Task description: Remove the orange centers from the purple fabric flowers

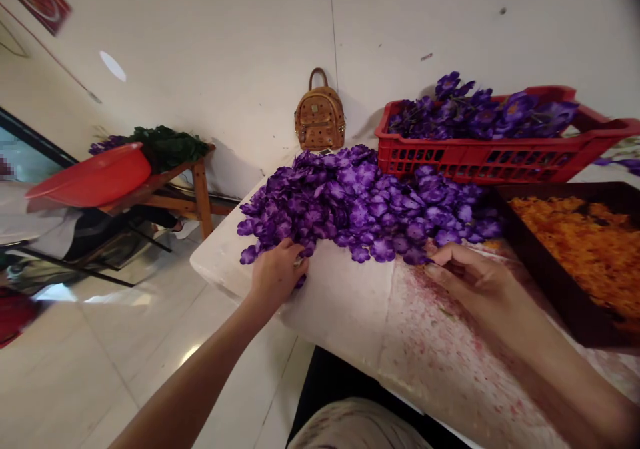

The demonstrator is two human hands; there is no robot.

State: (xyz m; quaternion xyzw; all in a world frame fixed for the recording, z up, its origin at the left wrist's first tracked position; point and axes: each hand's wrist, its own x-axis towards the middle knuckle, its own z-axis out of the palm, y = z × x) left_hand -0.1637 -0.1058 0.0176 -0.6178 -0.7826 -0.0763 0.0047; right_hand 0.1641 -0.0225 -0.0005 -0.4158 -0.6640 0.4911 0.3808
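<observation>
A large heap of purple flower heads (pixel 345 195) lies across the back of the white table (pixel 340 295). At the heap's near left edge is my left hand (pixel 280 269), wearing a ring, its fingers curled down and closed. A bit of purple flower (pixel 301 281) shows beneath it; the fingertips are partly hidden. My right hand (pixel 470 279) is at the heap's near right edge. Its thumb and index finger pinch the edge of a single purple flower head (pixel 417 255).
A red plastic crate (pixel 475 155) of purple flowers stands behind the heap on the right. Nearer is a dark tray (pixel 545 282) with orange petals (pixel 585 249). A brown backpack (pixel 320 119) rests against the wall. At left, a red basin (pixel 95 179) sits on a wooden bench (pixel 201 199).
</observation>
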